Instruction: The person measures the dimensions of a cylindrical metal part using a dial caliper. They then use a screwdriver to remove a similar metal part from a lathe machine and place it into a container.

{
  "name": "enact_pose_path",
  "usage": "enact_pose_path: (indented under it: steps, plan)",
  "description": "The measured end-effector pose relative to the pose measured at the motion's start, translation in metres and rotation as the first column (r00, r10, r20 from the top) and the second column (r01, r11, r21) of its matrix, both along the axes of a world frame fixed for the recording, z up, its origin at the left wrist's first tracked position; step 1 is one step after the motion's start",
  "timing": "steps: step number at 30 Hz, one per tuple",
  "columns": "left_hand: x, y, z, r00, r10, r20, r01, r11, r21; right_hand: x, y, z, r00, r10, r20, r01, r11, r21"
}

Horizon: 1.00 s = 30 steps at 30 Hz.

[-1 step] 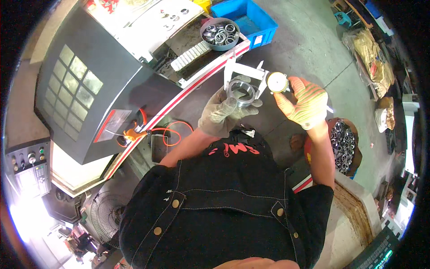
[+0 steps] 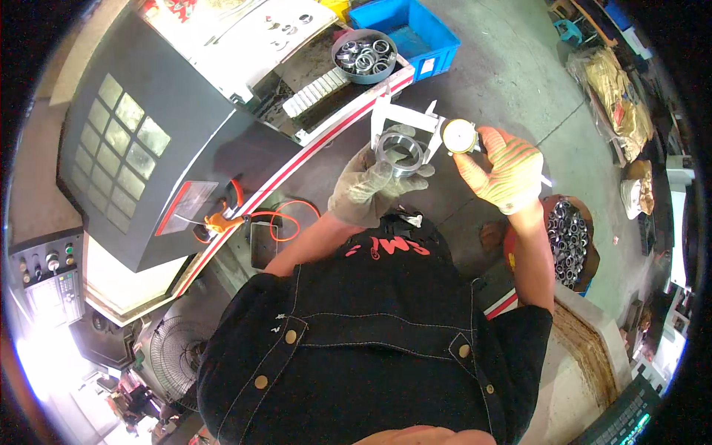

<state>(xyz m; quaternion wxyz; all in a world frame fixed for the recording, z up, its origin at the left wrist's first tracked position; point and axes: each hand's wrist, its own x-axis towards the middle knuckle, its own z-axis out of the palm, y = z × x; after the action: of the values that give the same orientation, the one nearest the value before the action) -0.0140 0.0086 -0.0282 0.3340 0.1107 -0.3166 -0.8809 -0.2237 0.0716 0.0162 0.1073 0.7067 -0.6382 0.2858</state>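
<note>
Holding, left: grey-gloved left hand [image 2: 363, 189] grasps shiny silver metal ring [image 2: 383, 153].
Holding, right: striped yellow-gloved right hand [image 2: 510, 170] grips silver metal caliper [image 2: 408, 116].
Ring: at caliper's jaws, left of round white dial [image 2: 460, 136]; contact unclear.

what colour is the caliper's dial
The dial is white with a gold-coloured rim, clearest in the head view.

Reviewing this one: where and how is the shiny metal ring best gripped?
Probably by the outer wall of the metal ring, from the near left side, where the left hand holds it. Its round wall suits curled fingers, and the caliper is at its far side, so approaching from there looks awkward.
</note>
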Motion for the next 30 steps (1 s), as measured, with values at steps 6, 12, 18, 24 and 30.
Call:
enact_pose_path:
  steps: [6,12,18,24,30]
  plan:
    - [-0.001,0.0,-0.002,0.995,-0.041,-0.095,0.048,0.997,0.068,-0.001,0.001,0.001,1.0,-0.024,0.017,0.023,0.999,0.029]
    - [-0.002,0.0,-0.005,0.992,-0.031,-0.126,0.038,0.998,0.055,-0.001,0.002,0.006,0.999,-0.035,-0.023,0.037,0.996,0.083]
    - [0.0,0.001,-0.009,0.992,-0.025,-0.126,0.033,0.997,0.065,0.002,0.0,0.006,0.999,-0.034,-0.006,0.034,0.997,0.064]
    - [-0.001,0.0,-0.015,0.988,-0.034,-0.15,0.051,0.993,0.11,0.0,0.0,0.008,0.998,-0.026,-0.063,0.031,0.996,0.086]
    - [-0.001,-0.001,-0.014,0.99,-0.042,-0.131,0.055,0.994,0.099,-0.002,0.0,0.008,0.992,-0.033,-0.121,0.041,0.997,0.063]
